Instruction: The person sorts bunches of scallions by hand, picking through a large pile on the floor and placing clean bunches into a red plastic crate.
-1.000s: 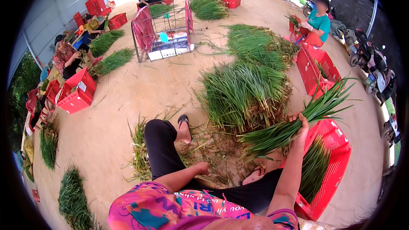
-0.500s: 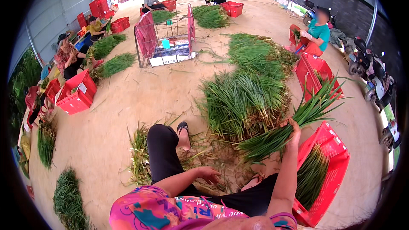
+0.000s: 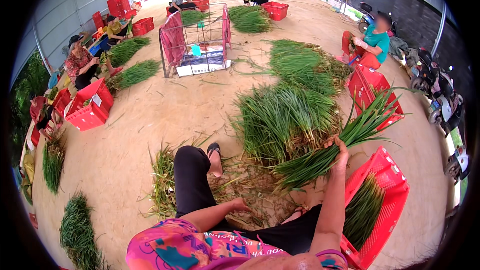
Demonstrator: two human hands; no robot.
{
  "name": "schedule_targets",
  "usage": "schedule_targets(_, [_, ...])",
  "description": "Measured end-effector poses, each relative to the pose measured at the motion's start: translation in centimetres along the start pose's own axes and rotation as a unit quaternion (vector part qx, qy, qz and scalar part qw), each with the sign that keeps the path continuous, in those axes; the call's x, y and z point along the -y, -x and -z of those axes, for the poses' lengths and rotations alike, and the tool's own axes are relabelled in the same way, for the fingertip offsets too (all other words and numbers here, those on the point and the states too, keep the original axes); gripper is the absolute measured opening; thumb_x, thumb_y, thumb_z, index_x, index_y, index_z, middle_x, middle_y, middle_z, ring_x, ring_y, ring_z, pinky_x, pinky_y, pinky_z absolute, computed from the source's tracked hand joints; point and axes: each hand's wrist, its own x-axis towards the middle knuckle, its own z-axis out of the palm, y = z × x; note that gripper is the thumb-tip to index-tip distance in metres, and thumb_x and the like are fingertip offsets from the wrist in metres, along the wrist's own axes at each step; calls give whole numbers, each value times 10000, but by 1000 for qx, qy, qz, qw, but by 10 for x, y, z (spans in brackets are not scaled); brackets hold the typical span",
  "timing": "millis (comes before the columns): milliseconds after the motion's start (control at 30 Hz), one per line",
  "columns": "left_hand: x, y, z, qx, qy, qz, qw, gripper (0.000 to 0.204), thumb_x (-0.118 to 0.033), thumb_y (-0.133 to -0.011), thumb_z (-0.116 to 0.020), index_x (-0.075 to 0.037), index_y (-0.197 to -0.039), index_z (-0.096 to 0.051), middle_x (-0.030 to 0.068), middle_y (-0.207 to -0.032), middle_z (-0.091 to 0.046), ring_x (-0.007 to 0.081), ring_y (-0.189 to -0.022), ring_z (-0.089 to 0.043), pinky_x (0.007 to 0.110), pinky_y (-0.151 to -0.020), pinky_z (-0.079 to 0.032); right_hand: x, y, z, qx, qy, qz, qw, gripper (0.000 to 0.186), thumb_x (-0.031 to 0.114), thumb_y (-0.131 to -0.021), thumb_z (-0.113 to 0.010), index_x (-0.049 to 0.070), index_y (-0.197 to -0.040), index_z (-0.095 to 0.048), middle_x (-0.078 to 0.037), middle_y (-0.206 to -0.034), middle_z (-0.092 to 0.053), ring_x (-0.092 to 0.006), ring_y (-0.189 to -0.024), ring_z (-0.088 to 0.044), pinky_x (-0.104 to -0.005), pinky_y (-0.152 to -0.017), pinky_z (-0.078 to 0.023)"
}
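Note:
My right hand (image 3: 340,152) grips a thick bundle of green onions (image 3: 334,146), roots to the lower left and leaf tips fanning up to the right, held just left of a red crate (image 3: 392,190) with more green onions in it. My left hand (image 3: 239,204) rests low on the trimmings pile (image 3: 250,190) between my legs, fingers loose, with nothing clearly in it. A large heap of green onions (image 3: 287,115) lies right in front of me. My left leg in black trousers stretches forward, foot in a sandal (image 3: 215,157).
Another red crate (image 3: 372,90) stands to the right by a seated person in a teal shirt (image 3: 372,45). A wire cage cart (image 3: 197,40) is ahead. More seated people, red crates (image 3: 87,107) and onion piles line the left wall. Motorbikes (image 3: 437,90) are parked at right.
My right hand has drawn the onion bundle slightly left and lower beside the crate. My left hand has stayed low on the trimmings between my legs.

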Motion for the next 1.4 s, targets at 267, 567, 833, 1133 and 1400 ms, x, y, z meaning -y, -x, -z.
schedule_targets(267, [-90,44,25,411,621,-209,634,965,-718,-671,-377,29,-1272,-260,201,-1296,-320,338,-1221,-269,491,-981,-232,-17,33,-30,61,312,31,947,164,47,-736,-570,-26,-864,-498,-87,-686,-561,-178,-601,-563,-308,-567,-470])
schedule_targets(567, [-147,60,42,365,611,-370,597,920,-730,-646,-421,-52,-1260,-323,214,-1244,-374,361,-1133,-382,465,-921,-339,-67,70,-62,327,584,10,743,227,116,-666,-644,49,-881,-612,-103,-931,-589,-242,-837,-567,-355,-725,-452])
schedule_targets(833, [-146,69,135,200,657,-423,591,686,-557,-776,-439,-41,-1221,-360,150,-1171,-462,323,-972,-509,449,-829,-427,-73,81,-94,508,723,223,412,560,57,-649,-540,153,-1190,-427,-143,-1289,-323,-314,-1225,-266,-439,-994,-230])
schedule_targets(1133, [-117,48,210,86,488,-439,750,384,-103,-732,-580,20,-1082,-478,127,-997,-575,210,-728,-577,355,-640,-505,-78,73,-108,520,674,159,501,471,57,-668,-547,74,-1132,-464,-157,-1176,-429,-278,-1098,-420,-389,-898,-355])
schedule_targets(1400, [-136,63,180,143,429,-398,798,477,-121,-601,-648,23,-1031,-502,159,-888,-577,203,-627,-562,299,-533,-452,-27,-13,-65,113,548,98,823,231,106,-762,-583,28,-977,-552,-61,-637,-573,-95,-542,-516,-244,-515,-430])
